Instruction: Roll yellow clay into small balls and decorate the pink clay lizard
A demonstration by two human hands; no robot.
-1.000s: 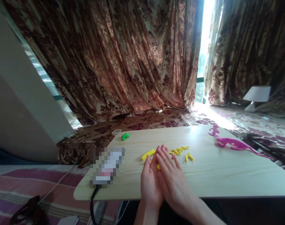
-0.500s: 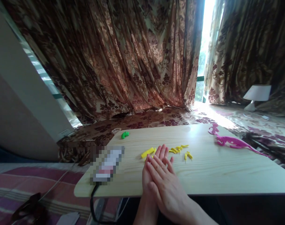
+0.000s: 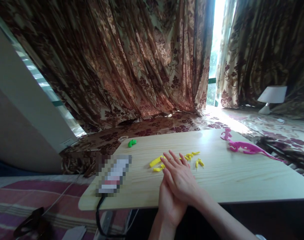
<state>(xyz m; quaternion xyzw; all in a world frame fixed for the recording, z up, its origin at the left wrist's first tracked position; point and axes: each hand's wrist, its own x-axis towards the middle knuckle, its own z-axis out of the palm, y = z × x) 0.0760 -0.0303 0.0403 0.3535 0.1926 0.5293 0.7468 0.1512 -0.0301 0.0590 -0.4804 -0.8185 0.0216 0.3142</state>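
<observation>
My right hand (image 3: 180, 176) lies across my left hand (image 3: 170, 203), palm against palm, above the near part of the table. The right fingers are stretched out and a little apart. Underneath, the left palm is turned up and looks flat, its fingers mostly covered. Whatever may be between the palms is hidden. Just beyond the fingertips lie a thick yellow stick (image 3: 155, 161) and a shorter yellow piece (image 3: 157, 169). Several small yellow pieces, banana-like in shape, form a cluster (image 3: 189, 156), with a smaller group (image 3: 199, 163) to its right.
The light wooden table (image 3: 137, 186) carries a green lump (image 3: 132, 143) at back left, a pixelated device (image 3: 115, 175) with a black cable (image 3: 98, 213), and a pink dinosaur-like figure (image 3: 249, 147) at right. A white lamp (image 3: 272, 95) stands on the ledge behind, before patterned curtains (image 3: 142, 60).
My right hand has slid forward over my left, which has drawn back, so the left fingertips no longer show. The short yellow piece has come into view. The view has shifted slightly.
</observation>
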